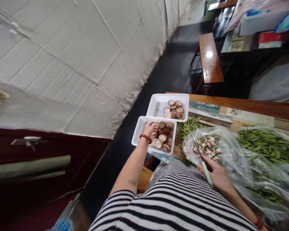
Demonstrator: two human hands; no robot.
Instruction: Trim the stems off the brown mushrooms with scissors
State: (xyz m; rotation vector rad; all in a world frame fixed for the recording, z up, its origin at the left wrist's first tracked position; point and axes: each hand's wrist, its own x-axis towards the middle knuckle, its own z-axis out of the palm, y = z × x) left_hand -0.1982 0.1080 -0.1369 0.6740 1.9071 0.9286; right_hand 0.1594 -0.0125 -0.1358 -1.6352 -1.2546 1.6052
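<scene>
My left hand (pixel 150 129), a reddish-brown bangle on its wrist, reaches into the nearer white tray (pixel 137 131). Its fingers bend down around a shiitake mushroom at the left of the pile, mostly hidden by them. Several whole shiitake mushrooms (pixel 162 138) lie in that tray, some caps down. My right hand (pixel 213 173) grips a knife (pixel 206 173) by its light green handle, blade pointing up and away. The blade is over a clear plastic bag (pixel 231 154) holding cut mushroom pieces (pixel 208 148).
A second white tray (pixel 155 106) with more shiitake mushrooms stands behind the nearer one. Green pods (pixel 189 126) lie beside the trays, and bagged green pods (pixel 267 144) cover the table's right side. A wooden bench (pixel 210 57) stands beyond. A white wall (pixel 86 64) rises at left.
</scene>
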